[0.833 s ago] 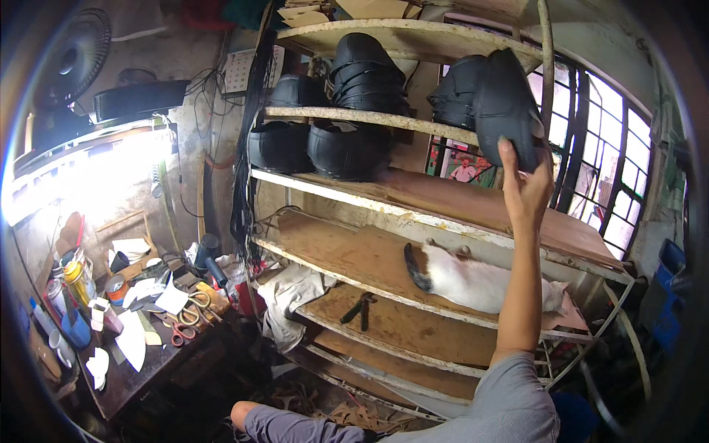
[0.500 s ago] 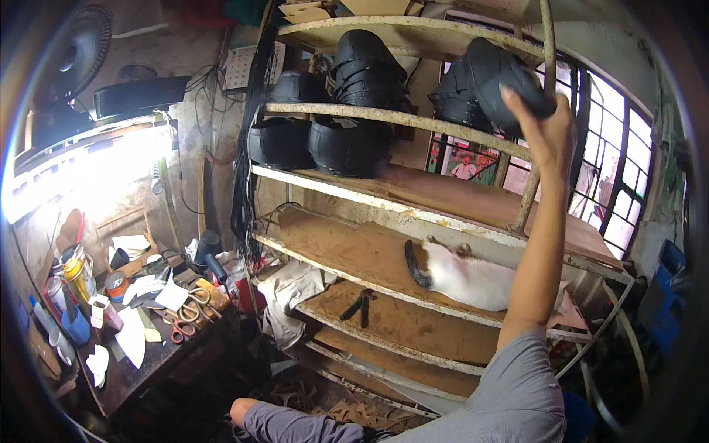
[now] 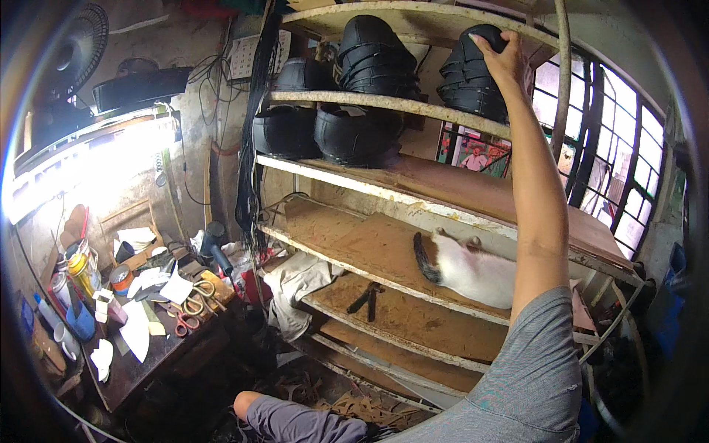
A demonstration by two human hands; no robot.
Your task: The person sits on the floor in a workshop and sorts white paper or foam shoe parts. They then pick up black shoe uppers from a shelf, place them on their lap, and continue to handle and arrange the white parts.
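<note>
My right hand (image 3: 507, 60) is raised to the upper right of the shelving rack, thumb and fingers on the top of a stack of black cup-shaped pieces (image 3: 473, 83), which look like leather shoe uppers. The grip is on the topmost piece, nested upright on the others. To its left on the same shelf stand a taller stack of such black pieces (image 3: 375, 59) and a lower one (image 3: 304, 75). More wide, hollow black pieces (image 3: 353, 139) sit one shelf down. My left hand is out of view; a bare knee and grey shorts (image 3: 303, 422) show below.
A white cat (image 3: 471, 272) with a dark tail lies on a middle shelf (image 3: 336, 224). Dark-handled pliers (image 3: 367, 299) rest on the shelf below. A cluttered workbench (image 3: 159, 365) with scissors (image 3: 186, 323) stands left, under a bright lamp (image 3: 88, 162). A rack post (image 3: 563, 88) rises beside my arm.
The black piece in my right hand was tilted beside the stack; now it sits upright on top. My hand has moved up and left, and the view has shifted slightly.
</note>
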